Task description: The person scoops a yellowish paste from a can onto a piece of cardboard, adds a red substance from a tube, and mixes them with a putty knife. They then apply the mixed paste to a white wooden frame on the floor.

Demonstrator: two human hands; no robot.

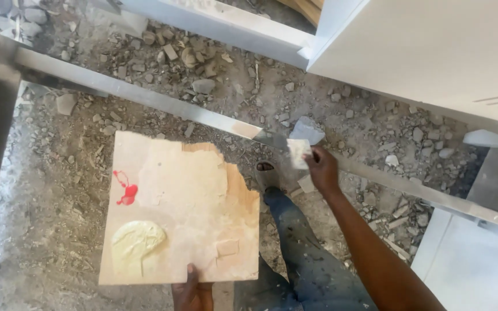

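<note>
Your left hand (192,291) pinches the stiff, chipped board (180,210) at its near edge, its putty (136,242) soft, while your right hand (321,170) grips a scraper (299,152) beyond it.

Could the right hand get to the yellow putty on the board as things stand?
Probably yes. The right hand holds a scraper against the metal bar, apart from the board. Nothing lies between it and the putty, which sits uncovered near the left hand.

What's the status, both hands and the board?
Left hand grips putty board at near edge. Right hand presses putty knife against metal rail. Pale putty dab on board. Rubble underfoot.
</note>
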